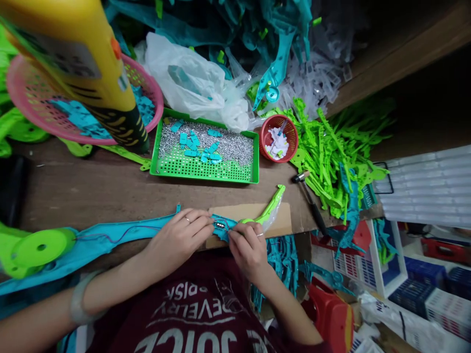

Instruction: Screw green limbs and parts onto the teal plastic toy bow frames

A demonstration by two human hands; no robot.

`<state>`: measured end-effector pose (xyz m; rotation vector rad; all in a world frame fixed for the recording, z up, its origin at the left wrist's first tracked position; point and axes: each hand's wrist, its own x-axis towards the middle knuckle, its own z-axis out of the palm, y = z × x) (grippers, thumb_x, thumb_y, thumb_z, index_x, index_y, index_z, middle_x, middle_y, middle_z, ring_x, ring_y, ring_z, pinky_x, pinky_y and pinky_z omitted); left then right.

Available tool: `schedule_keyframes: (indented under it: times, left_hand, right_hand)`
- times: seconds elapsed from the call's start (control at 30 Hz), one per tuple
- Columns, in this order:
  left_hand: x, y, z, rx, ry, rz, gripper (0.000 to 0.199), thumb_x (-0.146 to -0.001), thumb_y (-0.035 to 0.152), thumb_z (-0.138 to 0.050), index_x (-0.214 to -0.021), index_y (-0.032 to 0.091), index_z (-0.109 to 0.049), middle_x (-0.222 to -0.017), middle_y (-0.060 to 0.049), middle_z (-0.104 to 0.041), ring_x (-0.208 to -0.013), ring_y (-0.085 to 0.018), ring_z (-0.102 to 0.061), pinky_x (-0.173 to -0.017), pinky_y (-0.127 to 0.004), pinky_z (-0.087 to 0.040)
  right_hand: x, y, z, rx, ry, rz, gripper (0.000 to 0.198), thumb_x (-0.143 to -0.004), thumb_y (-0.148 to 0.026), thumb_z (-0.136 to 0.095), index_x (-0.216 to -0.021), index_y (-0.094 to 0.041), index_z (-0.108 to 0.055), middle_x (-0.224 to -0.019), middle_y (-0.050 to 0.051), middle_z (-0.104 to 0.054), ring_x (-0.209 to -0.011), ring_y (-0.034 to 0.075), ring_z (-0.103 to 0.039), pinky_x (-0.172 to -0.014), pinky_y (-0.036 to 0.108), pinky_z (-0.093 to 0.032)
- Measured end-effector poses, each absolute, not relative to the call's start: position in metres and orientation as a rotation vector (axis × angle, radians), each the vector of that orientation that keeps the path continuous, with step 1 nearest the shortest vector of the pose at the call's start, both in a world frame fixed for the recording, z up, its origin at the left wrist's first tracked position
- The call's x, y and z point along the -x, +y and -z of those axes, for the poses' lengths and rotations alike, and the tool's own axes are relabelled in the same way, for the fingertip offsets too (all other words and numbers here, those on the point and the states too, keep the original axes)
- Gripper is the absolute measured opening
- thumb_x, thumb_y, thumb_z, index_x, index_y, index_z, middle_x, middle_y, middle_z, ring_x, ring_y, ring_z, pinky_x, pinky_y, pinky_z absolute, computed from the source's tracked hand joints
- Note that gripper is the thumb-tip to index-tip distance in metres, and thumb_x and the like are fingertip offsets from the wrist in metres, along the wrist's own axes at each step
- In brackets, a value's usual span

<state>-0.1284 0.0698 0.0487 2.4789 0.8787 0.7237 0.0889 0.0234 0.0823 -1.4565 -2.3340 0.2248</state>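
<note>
While it lies along the near edge of the table [91,184], the long, shiny blue plastic body [97,246] runs from near left slightly farther toward right, with a green disc [42,246] at left and a thin wire [145,227]. The left hand [186,233] covers it, grip I cannot tell; the right hand [250,247] pinches its right end.

Blue part [91,249] cut off at left edge; yellow object [84,63], top edge.

Table [110,181] moderately lit, cool in tone; left hand [187,228] and right hand [250,245] adequately sharp. Deep shadow at far right, around wooden beam [405,54]. Edges stretched; yellow object [69,24], far left, distorted and soft.
</note>
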Motion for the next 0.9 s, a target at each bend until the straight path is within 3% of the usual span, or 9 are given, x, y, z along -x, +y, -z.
schedule_keyframes:
  times: [0.43,0.7,0.9]
  left_hand:
    - [0.130,0.070,-0.049,-2.436,0.861,-0.716,0.016,-0.098,0.014,-0.050,-0.106,0.014,-0.065,-0.105,-0.006,-0.070,-0.111,-0.023,-0.059,-0.097,-0.040,-0.046]
    - [0.130,0.068,-0.048,-2.455,0.874,-0.709,0.018,-0.099,0.013,-0.048,-0.104,0.015,-0.066,-0.105,-0.007,-0.071,-0.112,-0.023,-0.060,-0.096,-0.040,-0.046]
    - [0.130,0.067,-0.046,-2.522,0.821,-0.695,0.022,-0.100,0.012,-0.043,-0.103,0.014,-0.066,-0.108,-0.008,-0.071,-0.111,-0.023,-0.061,-0.097,-0.041,-0.046]
  right_hand:
    - [-0.088,0.018,-0.080,1.419,-2.330,-0.236,0.020,-0.091,-0.008,-0.060,-0.108,-0.017,-0.067,-0.098,0.008,-0.074,-0.085,0.022,-0.062,-0.077,0.039,-0.052]
    - [-0.059,0.001,-0.087,1.812,-1.991,-0.203,0.013,-0.089,-0.013,-0.065,-0.097,-0.023,-0.068,-0.098,0.003,-0.076,-0.101,0.025,-0.063,-0.094,0.045,-0.038]
    - [-0.052,0.003,-0.082,1.879,-1.879,-0.205,0.007,-0.091,-0.015,-0.064,-0.091,-0.022,-0.064,-0.090,0.002,-0.076,-0.093,0.023,-0.064,-0.090,0.042,-0.033]
